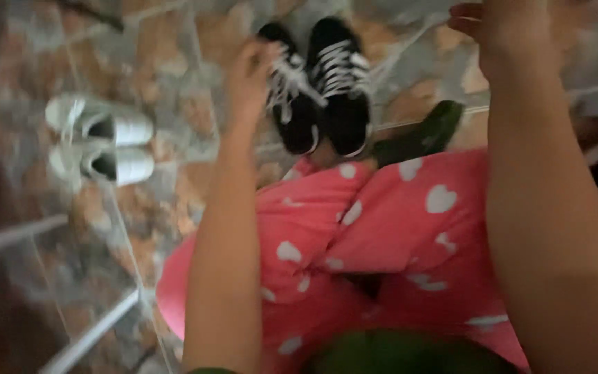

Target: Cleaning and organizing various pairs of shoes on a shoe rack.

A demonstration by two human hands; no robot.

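Laces of black sneakers (323,86) under way

Left hand (247,76) pinches the left sneaker's white lace; right hand (503,28), beyond the sneakers, grip unclear. Both look untied; white shoes (102,145) well left.

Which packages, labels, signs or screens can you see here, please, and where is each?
None in view: only black shoes at the left hand, white shoes on the stone floor, and pink trousers.

Black sneakers (320,90) with white laces, white sneakers (102,142), pink white-hearted trousers (382,235), mottled brown-grey floor (167,69).
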